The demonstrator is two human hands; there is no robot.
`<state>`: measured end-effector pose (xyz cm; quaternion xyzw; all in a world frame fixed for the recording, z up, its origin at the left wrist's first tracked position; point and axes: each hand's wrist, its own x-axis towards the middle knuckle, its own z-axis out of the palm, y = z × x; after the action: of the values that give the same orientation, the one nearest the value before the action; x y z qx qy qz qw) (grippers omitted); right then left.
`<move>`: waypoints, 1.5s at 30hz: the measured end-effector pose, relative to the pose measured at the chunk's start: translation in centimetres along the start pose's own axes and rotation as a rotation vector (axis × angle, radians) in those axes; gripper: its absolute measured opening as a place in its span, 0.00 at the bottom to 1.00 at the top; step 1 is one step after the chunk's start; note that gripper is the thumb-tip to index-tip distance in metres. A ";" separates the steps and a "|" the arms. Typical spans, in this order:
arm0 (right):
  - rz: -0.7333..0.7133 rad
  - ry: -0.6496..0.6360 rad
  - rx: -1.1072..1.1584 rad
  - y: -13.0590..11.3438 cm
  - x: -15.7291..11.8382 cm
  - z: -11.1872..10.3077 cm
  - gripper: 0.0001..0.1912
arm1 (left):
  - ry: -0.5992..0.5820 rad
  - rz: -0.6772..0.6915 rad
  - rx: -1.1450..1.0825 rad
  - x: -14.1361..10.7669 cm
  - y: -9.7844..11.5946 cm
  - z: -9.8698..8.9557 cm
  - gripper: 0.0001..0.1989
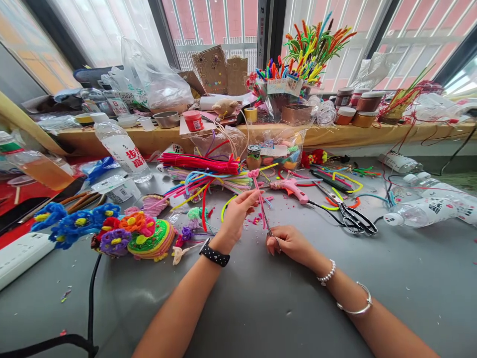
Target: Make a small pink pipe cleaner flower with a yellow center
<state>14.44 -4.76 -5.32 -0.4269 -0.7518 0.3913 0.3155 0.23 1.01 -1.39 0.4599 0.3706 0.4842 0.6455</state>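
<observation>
Near the middle of the head view, my left hand (238, 216) is closed in a pinch on a pink pipe-cleaner piece (262, 203), which has a curled pink top and strands hanging down. My right hand (288, 242) grips small scissors (267, 224), fingers round the handles. The scissor blades point up and away, against or very close to the lower pink strands; whether they touch is too small to tell. Pink scraps (256, 219) lie on the grey table (257, 298) just behind the hands.
Pipe-cleaner flowers (115, 241) and a round layered piece (152, 241) lie left. Red pipe cleaners (201, 163) are bundled behind. A pink glue gun (290, 188), large scissors (352, 216) and fallen bottles (421, 211) lie right. A black cable (92, 298) crosses the left front.
</observation>
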 end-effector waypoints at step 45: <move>0.030 -0.001 -0.027 -0.7 -0.2 0.4 0.36 | -0.063 -0.041 0.029 -0.2 0.0 0.1 0.08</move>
<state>13.87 -5.28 -4.93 -0.4423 -0.7505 0.3861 0.3035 0.25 0.83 -1.31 0.4765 0.3662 0.4507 0.6601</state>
